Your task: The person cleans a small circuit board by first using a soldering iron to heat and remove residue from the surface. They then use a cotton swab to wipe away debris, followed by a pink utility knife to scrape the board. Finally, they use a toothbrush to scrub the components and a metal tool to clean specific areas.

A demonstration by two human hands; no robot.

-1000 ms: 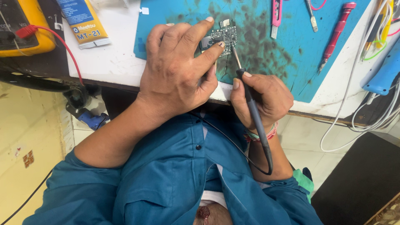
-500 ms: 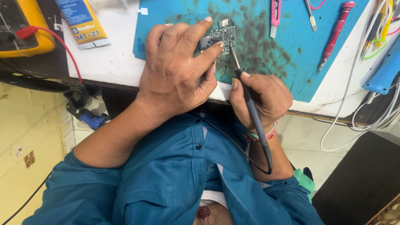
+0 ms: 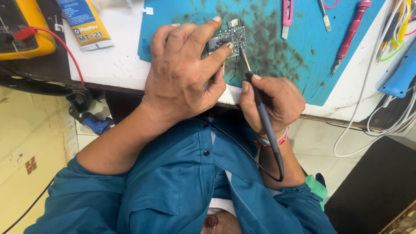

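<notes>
A small dark circuit board (image 3: 235, 36) lies on a stained blue work mat (image 3: 277, 52) near the bench's front edge. My left hand (image 3: 182, 82) pins the board down, with the index finger and thumb on its left side. In my right hand (image 3: 279, 102) is a thin black soldering iron (image 3: 263, 115), held like a pen. Its metal tip touches the board's lower right corner. The iron's black cord loops down across my blue shirt.
A yellow multimeter (image 3: 21, 26) with a red lead and a yellow-and-blue tube (image 3: 84, 21) lie at the back left. On the mat sit a pink cutter (image 3: 287, 13), tweezers (image 3: 324, 17) and a red screwdriver (image 3: 349, 34). A blue tool (image 3: 401, 73) and white cables (image 3: 359, 112) are at the right.
</notes>
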